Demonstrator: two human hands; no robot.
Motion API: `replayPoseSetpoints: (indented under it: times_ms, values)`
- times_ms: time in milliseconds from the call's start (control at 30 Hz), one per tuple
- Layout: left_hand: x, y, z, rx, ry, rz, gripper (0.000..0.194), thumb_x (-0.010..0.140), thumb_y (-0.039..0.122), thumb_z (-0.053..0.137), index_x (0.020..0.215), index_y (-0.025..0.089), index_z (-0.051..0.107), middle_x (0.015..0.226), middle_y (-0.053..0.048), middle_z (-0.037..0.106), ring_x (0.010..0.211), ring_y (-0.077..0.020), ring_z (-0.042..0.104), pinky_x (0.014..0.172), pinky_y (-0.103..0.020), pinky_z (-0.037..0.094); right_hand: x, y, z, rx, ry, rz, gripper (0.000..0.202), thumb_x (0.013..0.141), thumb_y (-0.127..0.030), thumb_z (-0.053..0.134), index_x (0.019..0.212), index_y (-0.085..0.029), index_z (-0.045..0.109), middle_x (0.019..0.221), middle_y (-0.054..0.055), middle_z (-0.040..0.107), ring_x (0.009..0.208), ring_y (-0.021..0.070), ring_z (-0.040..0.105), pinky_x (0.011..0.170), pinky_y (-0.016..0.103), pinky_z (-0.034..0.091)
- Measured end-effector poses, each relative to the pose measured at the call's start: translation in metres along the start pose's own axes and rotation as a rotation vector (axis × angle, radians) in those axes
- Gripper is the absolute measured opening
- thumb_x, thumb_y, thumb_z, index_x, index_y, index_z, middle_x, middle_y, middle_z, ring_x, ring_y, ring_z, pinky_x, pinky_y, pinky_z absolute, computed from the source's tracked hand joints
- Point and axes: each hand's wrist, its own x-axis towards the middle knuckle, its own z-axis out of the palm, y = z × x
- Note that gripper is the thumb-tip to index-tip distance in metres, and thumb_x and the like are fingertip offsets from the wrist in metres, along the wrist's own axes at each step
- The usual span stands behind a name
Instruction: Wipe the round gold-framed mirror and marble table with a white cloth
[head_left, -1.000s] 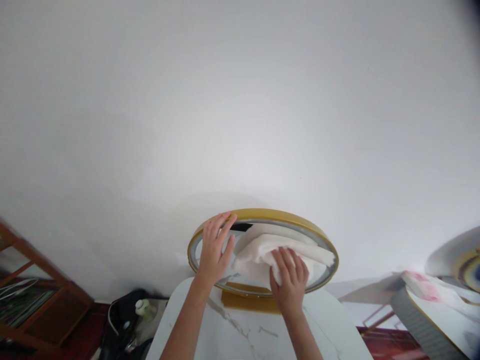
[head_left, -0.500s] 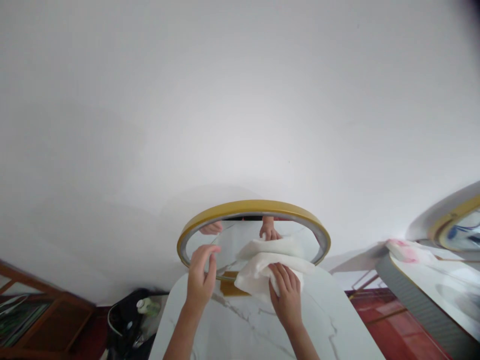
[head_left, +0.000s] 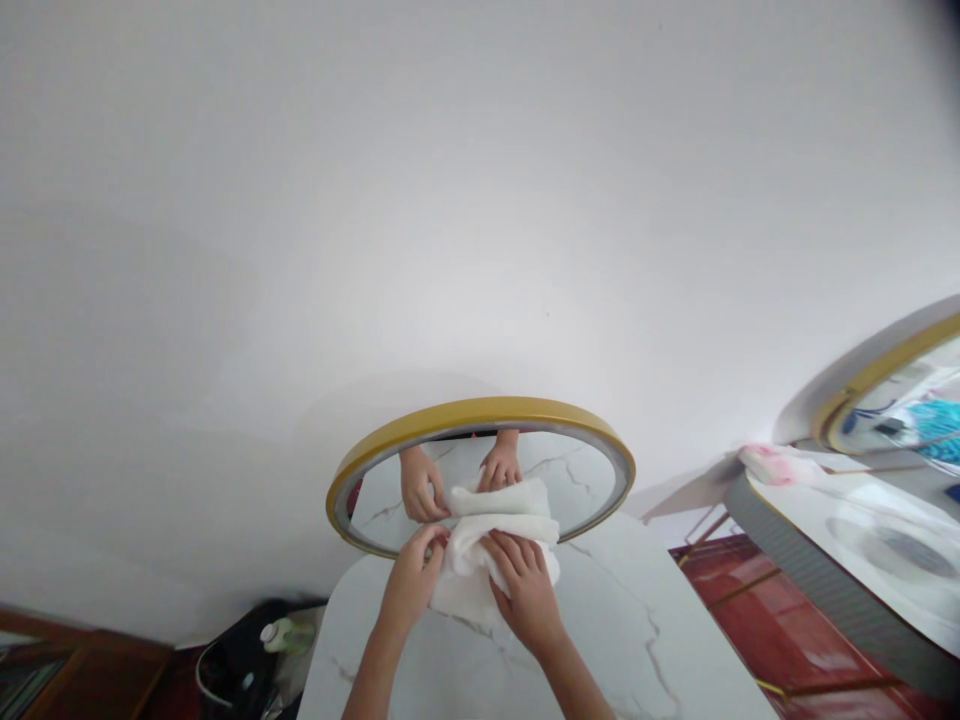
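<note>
A white cloth (head_left: 469, 590) lies bunched on the marble-patterned tabletop (head_left: 615, 620), against the lower part of a round gold-framed mirror (head_left: 487, 410). My right hand (head_left: 523, 590) presses on the cloth, fingers bent over its folds. At the cloth's left edge, my left hand (head_left: 412, 580) is closed, thumb and fingertips pinching its corner. Both hands and the cloth are reflected in the mirror glass. The cloth hides the mirror's base.
To the right stands a second table (head_left: 847, 520) with a pink and white cloth (head_left: 776, 465) and another gold-framed mirror (head_left: 892, 370). At lower left are a black bag (head_left: 232, 655), a pale green bottle (head_left: 289, 635) and wooden furniture (head_left: 105, 680).
My left hand has come down to the cloth and closed at its edge. The cloth and my right hand have shifted left along the mirror. The view has turned slightly right.
</note>
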Motion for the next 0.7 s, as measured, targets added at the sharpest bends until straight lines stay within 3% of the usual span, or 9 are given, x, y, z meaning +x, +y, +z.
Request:
replayPoseSetpoints:
  times_ms: [100, 333, 433, 600, 700]
  values:
    - [0.002, -0.003, -0.002, 0.000, 0.001, -0.034, 0.024, 0.082, 0.030, 0.043, 0.091, 0.021, 0.063, 0.090, -0.005, 0.067, 0.088, -0.0211, 0.061, 0.082, -0.032, 0.044, -0.004, 0.014, -0.005, -0.026, 0.053, 0.032, 0.050, 0.085, -0.018, 0.050, 0.134, -0.026, 0.041, 0.129, 0.004, 0.054, 0.116, 0.0222, 0.045, 0.098, 0.041, 0.032]
    - [0.003, -0.008, -0.002, 0.006, -0.021, -0.046, 0.026, 0.083, 0.033, 0.043, 0.095, 0.021, 0.062, 0.090, -0.005, 0.068, 0.089, -0.0212, 0.062, 0.085, -0.034, 0.044, -0.022, 0.047, -0.019, -0.044, 0.383, 0.272, 0.036, 0.089, -0.025, 0.048, 0.125, -0.022, 0.048, 0.122, 0.009, 0.055, 0.115, 0.0254, 0.046, 0.093, 0.044, 0.036]
    - [0.004, -0.010, -0.002, 0.003, -0.025, -0.054, 0.027, 0.083, 0.035, 0.042, 0.095, 0.020, 0.062, 0.089, -0.006, 0.067, 0.088, -0.0217, 0.062, 0.084, -0.035, 0.045, -0.016, 0.037, -0.011, -0.051, 0.307, 0.221, 0.036, 0.088, -0.024, 0.050, 0.124, -0.024, 0.049, 0.119, 0.007, 0.058, 0.110, 0.0261, 0.049, 0.093, 0.046, 0.037]
    - [0.000, -0.009, -0.001, 0.047, -0.062, -0.025, 0.027, 0.084, 0.036, 0.042, 0.095, 0.020, 0.061, 0.092, -0.006, 0.065, 0.089, -0.0209, 0.060, 0.083, -0.033, 0.045, 0.004, -0.007, 0.015, 0.066, 0.114, 0.165, 0.041, 0.086, -0.019, 0.050, 0.127, -0.024, 0.047, 0.121, 0.006, 0.057, 0.109, 0.0250, 0.048, 0.093, 0.043, 0.040]
    - [-0.013, -0.015, 0.000, 0.115, 0.019, 0.035, 0.024, 0.083, 0.035, 0.046, 0.098, 0.021, 0.058, 0.090, -0.004, 0.062, 0.086, -0.0198, 0.058, 0.081, -0.032, 0.045, 0.014, -0.029, 0.023, 0.160, 0.064, 0.173, 0.043, 0.085, -0.017, 0.050, 0.128, -0.023, 0.045, 0.123, 0.006, 0.055, 0.112, 0.0236, 0.047, 0.095, 0.039, 0.041]
